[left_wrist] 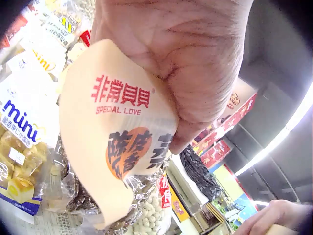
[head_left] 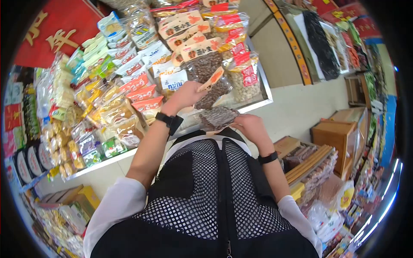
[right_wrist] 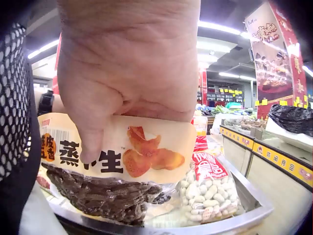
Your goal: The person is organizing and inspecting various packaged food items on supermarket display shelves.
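My left hand [head_left: 188,95] pinches the cream label at the top of a clear snack bag [left_wrist: 110,98] over the display bin. Through the plastic show dark pieces, and orange fruit is printed on the label. Close to my body, at the bin's near edge, my right hand [head_left: 251,128] grips a second bag of dark snacks [head_left: 218,118] by its cream top. In the right wrist view the thumb lies across this label [right_wrist: 142,161], with the dark, wrinkled contents hanging below. More bags with the same label [head_left: 198,49] stand in a row behind the left hand's bag.
Beside the dark snacks stand bags of peanuts in the shell [head_left: 245,88] with red labels. White "mini" bags [head_left: 173,81] and orange packets [head_left: 146,103] fill the left. A metal rim [head_left: 266,102] edges the bin. Wooden cabinets [head_left: 334,133] stand at right.
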{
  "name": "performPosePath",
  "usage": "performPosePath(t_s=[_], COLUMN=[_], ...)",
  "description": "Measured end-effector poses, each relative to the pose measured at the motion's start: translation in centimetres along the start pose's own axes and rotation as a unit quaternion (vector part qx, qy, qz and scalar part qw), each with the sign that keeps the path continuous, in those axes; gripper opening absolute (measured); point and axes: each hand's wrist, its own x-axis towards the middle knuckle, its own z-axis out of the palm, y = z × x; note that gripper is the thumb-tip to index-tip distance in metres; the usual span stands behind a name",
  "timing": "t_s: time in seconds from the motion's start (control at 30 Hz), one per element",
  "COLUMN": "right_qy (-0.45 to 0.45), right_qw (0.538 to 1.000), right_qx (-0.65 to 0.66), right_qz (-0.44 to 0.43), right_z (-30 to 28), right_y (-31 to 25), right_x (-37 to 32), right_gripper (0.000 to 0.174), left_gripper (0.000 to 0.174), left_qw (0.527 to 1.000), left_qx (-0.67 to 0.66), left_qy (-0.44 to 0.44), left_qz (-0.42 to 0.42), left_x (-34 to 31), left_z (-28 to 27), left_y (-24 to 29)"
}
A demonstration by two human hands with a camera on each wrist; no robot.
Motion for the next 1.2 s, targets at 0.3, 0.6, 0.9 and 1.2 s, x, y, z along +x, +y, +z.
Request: performPosePath(t_s=[0.3,0.6,0.9,1.2], right_qy=[0.056,0.008,0.049,0.118], right_qw=[0.993,0.994,0.984,0.987], right_qx=[0.045,0.011,0.011,0.08], right_qz=[-0.097,-0.113,-0.169,-0.079], right_z=[-1.8,-0.3,1.5,0.0], right_y=[6.5,9.7,9.4,8.8], right_x=[7.3,17.9,21.3,9.0], right_gripper=[0.023,0.023,0.025,0.044], left_gripper=[0.023,0.023,0.03,0.067], left_qw=[0.985,0.956,0.86,0.85], left_qx=[0.111,0.175,0.337,0.307], left_qy=[0.125,0.123,0.294,0.428], left_qz=[-0.034,-0.2,-0.245,-0.023], left_x=[-11.4,-11.2,-9.0,-4.9], left_z=[-0.1,-0.4,-4.0,-4.8], left_y=[6.5,2.2,-7.2,-6.0])
